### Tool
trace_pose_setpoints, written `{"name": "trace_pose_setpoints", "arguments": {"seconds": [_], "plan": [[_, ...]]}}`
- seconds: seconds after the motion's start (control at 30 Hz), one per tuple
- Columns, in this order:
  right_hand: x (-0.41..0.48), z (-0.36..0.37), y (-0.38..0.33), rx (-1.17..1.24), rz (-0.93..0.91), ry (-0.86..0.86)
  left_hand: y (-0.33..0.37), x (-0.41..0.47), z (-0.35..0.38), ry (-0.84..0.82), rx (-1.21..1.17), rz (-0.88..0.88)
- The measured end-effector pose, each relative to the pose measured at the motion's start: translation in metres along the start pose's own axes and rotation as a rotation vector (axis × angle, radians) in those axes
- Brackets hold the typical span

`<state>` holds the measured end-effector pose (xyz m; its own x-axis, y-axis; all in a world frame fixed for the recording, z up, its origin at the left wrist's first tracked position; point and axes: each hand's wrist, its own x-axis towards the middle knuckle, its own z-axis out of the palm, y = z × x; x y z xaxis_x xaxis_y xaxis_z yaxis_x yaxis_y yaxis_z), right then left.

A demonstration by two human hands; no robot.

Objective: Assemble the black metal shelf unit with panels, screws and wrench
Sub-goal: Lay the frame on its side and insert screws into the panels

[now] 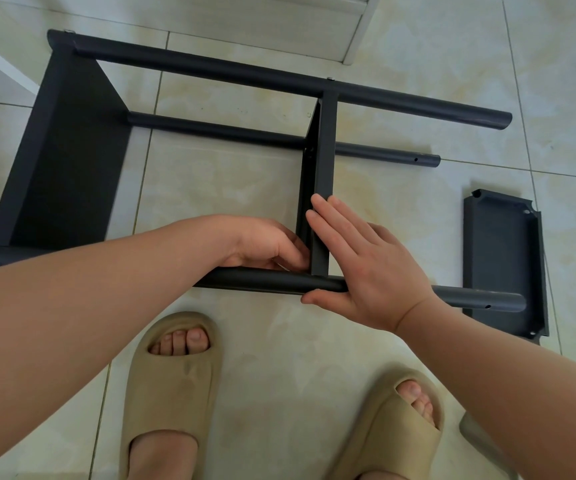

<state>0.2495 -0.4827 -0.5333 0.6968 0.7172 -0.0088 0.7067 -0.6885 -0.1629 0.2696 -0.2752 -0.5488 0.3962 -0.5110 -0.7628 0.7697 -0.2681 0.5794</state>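
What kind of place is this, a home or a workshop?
Most likely a room in a home: pale glossy floor tiles, what looks like a white door frame, and soft beige slippers on the person building the black shelf unit on the floor.

Forearms: left forearm [89, 289] and right forearm [504, 375], bare to the frame's edge.
Hands: left hand [266, 244] and right hand [366, 271], bare; nails on the right cut short.
Footwear: left slide [172, 386] and right slide [394, 431], tan, matte, thick and rounded, one wide band over each foot.
Toes [182, 341]: bare, showing through the open fronts, short nails.
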Motion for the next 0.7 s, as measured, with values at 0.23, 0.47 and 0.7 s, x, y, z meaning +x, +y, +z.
{"name": "trace_pose_setpoints", "arguments": {"seconds": [0.23, 0.47, 0.7], "plan": [[0.0, 0.0, 0.0002, -0.006, -0.003, 0.001, 0.0017, -0.0015, 0.0001, -0.061, -0.063, 0.015], [0.0, 0.0004, 0.0001, -0.005, -0.004, 0.006, 0.0027, -0.002, 0.0021, -0.018, 0.055, 0.013], [0.0005, 0.0, 0.0001, -0.006, -0.004, 0.012, 0.0023, -0.0021, 0.0008, -0.014, -0.001, 0.015]]}}
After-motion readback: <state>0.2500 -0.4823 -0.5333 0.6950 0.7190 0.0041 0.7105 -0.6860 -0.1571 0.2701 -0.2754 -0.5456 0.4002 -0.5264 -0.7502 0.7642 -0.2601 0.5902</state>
